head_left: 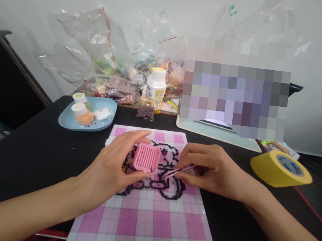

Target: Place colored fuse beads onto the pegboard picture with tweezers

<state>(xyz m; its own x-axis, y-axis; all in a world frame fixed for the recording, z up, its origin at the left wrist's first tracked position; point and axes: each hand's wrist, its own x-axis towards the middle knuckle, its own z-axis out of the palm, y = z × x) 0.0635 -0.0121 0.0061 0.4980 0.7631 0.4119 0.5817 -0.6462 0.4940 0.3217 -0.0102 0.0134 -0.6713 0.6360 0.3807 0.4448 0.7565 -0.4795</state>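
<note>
My left hand (115,161) grips a small pink ridged bead tray (146,158) between thumb and fingers, held tilted over the pegboard. A few dark beads seem to lie in its grooves and lower corner. In my right hand (206,167) is a pair of pink tweezers (178,171), pinched between thumb and fingers, with the tips pointing left near the tray. Whether a bead sits between the tips is too small to tell. Below both hands lies the pink-and-white checked pegboard (143,216), bearing a figure outlined in black beads (173,194). The tray and left hand cover part of that figure.
Back left stands a blue plate (104,123) with two bead jars and a white packet. A white bottle (155,90) and a bag of dark beads (146,112) stand behind the board. Yellow tape (266,168) lies at right. Plastic bags (112,87) line the wall; a blurred patch hides the back right.
</note>
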